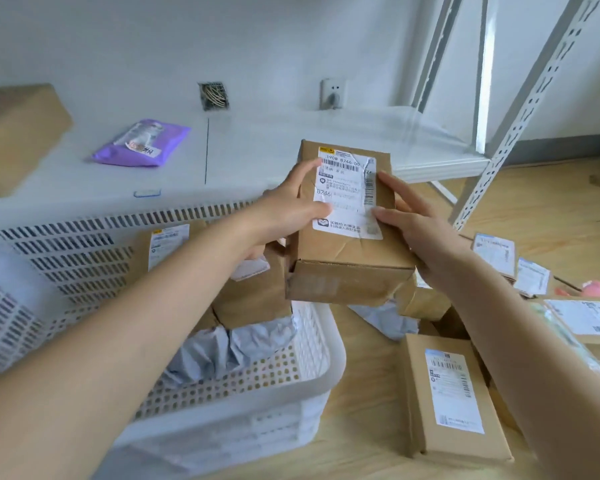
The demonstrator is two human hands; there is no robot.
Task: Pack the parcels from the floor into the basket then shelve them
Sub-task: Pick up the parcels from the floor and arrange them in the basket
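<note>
A creased brown cardboard box (347, 237), oblong and dented along its lower edge, is held in the air over the right-hand end of the basket (302, 382), between both hands. The left hand (288, 209) grips its left side, thumb and a finger curled onto the white shipping label (347, 192), which is wrinkled and torn near the top; the right hand (416, 226) clasps the right side with the thumb lying on the label's edge and the other fingers wrapped behind the box, hidden. The basket is white plastic, its walls pierced with slots and its near wall with small round holes; its left part runs out of the picture. Inside it lie crumpled grey plastic mailers (222, 344), soft and wrinkled, with brown paper-wrapped parcels (253, 296) on top, partly covered by the left forearm. On the pale wooden floor to the right lies a flat cardboard parcel (454, 400) with a printed label, beside a loose heap of further parcels (582, 320) cut off by the right edge; their print is too blurred to read. Behind the basket a low white surface bears a glossy purple pouch (142, 143) and a large brown carton (14, 133), cut off at the left. A white perforated metal shelf frame (520, 109) stands at the right rear
</note>
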